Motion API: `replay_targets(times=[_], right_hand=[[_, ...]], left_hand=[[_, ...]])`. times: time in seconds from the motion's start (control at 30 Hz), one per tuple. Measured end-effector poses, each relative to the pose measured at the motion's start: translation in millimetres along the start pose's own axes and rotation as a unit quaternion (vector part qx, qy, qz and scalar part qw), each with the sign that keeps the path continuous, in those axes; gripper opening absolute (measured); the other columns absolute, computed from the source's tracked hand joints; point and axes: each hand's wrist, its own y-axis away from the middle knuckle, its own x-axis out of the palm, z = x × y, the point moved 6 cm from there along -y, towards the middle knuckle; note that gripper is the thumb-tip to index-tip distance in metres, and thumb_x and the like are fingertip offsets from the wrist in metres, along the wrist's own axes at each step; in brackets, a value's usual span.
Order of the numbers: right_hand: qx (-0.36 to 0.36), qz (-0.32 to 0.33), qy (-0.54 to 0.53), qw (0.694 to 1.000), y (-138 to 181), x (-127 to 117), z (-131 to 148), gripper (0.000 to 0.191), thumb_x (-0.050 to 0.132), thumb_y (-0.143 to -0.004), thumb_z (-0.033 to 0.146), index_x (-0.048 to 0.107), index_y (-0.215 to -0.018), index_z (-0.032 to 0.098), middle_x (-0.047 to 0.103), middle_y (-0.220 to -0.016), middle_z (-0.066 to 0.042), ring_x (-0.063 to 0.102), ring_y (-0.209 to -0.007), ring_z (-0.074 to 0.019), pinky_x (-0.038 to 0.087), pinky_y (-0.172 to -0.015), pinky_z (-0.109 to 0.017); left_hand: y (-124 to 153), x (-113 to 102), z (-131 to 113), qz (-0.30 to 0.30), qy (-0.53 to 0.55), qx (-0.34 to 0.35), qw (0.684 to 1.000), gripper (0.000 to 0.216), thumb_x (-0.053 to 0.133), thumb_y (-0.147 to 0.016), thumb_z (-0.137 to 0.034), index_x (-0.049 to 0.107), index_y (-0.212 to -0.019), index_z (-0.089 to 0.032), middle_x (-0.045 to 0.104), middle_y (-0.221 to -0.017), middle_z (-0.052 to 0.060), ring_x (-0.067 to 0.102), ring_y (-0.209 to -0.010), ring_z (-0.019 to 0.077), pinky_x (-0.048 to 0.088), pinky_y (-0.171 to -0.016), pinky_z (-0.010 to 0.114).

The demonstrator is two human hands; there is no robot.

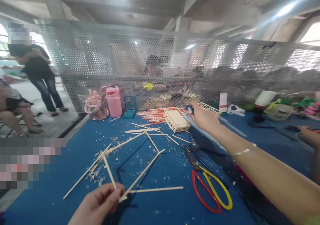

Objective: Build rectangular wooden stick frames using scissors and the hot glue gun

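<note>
My left hand is at the bottom edge, fingers pinched on the corner of a frame of thin wooden sticks that rises above the blue table. My right hand reaches far forward, closed on a small blue object I cannot name, beside a small wooden slatted crate. A thin white band sits on that wrist. Red-tipped sticks lie in a pile behind the crate.
Red and yellow handled scissors lie near my right forearm. Loose sticks and chips litter the table. A pink bottle, a pink kettle and a teal basket stand by a perforated metal screen. People are behind it and at left.
</note>
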Motion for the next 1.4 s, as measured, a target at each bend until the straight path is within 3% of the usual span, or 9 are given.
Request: replay_targets(times=[0.23,0.37,0.43,0.5,0.57,0.63,0.83,1.17,1.4], right_hand=[[0.026,0.096,-0.024,0.995,-20,58,31,0.054,0.042,-0.089,0.033,0.038,-0.137,0.008,0.057,-0.126,-0.026,0.062,-0.106,-0.0351,0.048,-0.079,-0.043],[0.02,0.004,-0.029,0.999,14,34,26,0.053,0.041,-0.09,0.042,0.044,-0.13,0.006,0.055,-0.125,-0.028,0.056,-0.111,-0.0386,0.046,-0.082,-0.048],[-0.069,-0.033,-0.076,0.994,50,20,34,0.036,0.039,-0.092,0.04,0.061,-0.105,0.014,0.066,-0.106,-0.018,0.062,-0.096,-0.0297,0.048,-0.076,-0.04],[-0.229,0.051,-0.154,0.96,96,25,55,0.031,0.041,-0.092,0.036,0.065,-0.081,0.02,0.069,-0.082,-0.008,0.064,-0.076,-0.0204,0.047,-0.067,-0.032],[-0.348,0.128,-0.183,0.91,142,38,74,0.022,0.048,-0.09,0.031,0.067,-0.085,0.022,0.07,-0.083,-0.004,0.065,-0.075,-0.0172,0.047,-0.066,-0.028],[-0.368,0.143,-0.173,0.902,167,52,81,0.016,0.052,-0.089,0.026,0.068,-0.091,0.021,0.069,-0.085,-0.004,0.064,-0.075,-0.0167,0.046,-0.063,-0.027],[-0.394,0.101,-0.166,0.898,175,73,88,0.021,0.05,-0.091,0.02,0.064,-0.074,0.02,0.065,-0.073,-0.002,0.061,-0.071,-0.0166,0.041,-0.06,-0.027],[-0.422,-0.042,-0.138,0.895,215,10,88,0.035,0.033,-0.091,0.007,0.057,-0.071,0.023,0.064,-0.067,-0.003,0.056,-0.058,-0.0168,0.041,-0.056,-0.029],[-0.237,-0.09,-0.185,0.95,183,-8,30,0.016,0.039,-0.092,0.035,0.053,-0.087,0.032,0.069,-0.08,-0.002,0.064,-0.064,-0.0229,0.045,-0.051,-0.035]], left_hand=[[-27,-13,-20,0.041,-0.033,-0.006,0.999,0.057,0.074,-0.053,-0.059,0.069,-0.091,-0.016,0.063,-0.064,0.001,0.048,-0.056,0.0128,0.035,-0.055,0.025],[-49,-18,-21,0.073,-0.068,-0.019,0.995,0.052,0.074,-0.054,-0.054,0.066,-0.09,-0.017,0.069,-0.072,0.003,0.047,-0.055,0.0116,0.032,-0.052,0.024],[-59,-17,-22,0.084,-0.087,-0.013,0.993,0.047,0.073,-0.056,-0.052,0.065,-0.088,-0.017,0.07,-0.073,0.003,0.046,-0.054,0.0112,0.031,-0.051,0.023],[-68,-14,-24,0.094,-0.109,0.0,0.99,0.042,0.072,-0.057,-0.049,0.065,-0.086,-0.018,0.071,-0.073,0.002,0.045,-0.053,0.0105,0.03,-0.05,0.023],[-75,-9,-26,0.106,-0.129,0.009,0.986,0.039,0.071,-0.06,-0.047,0.065,-0.085,-0.019,0.072,-0.072,0.001,0.044,-0.051,0.0095,0.028,-0.049,0.022],[-79,-4,-26,0.122,-0.139,0.01,0.983,0.036,0.07,-0.061,-0.046,0.065,-0.085,-0.019,0.072,-0.073,0.001,0.045,-0.05,0.009,0.028,-0.048,0.022],[-79,5,-20,0.124,-0.103,0.024,0.987,0.029,0.072,-0.063,-0.043,0.066,-0.079,-0.019,0.075,-0.077,0.003,0.063,-0.066,0.0137,0.041,-0.061,0.025],[-72,17,-26,0.107,-0.076,0.056,0.99,0.028,0.073,-0.063,-0.041,0.065,-0.076,-0.019,0.074,-0.073,0.002,0.063,-0.066,0.014,0.044,-0.061,0.025],[-53,20,-19,0.165,-0.043,-0.056,0.984,0.047,0.07,-0.065,-0.036,0.062,-0.108,-0.018,0.069,-0.066,-0.001,0.033,-0.04,0.0045,0.025,-0.041,0.02]])
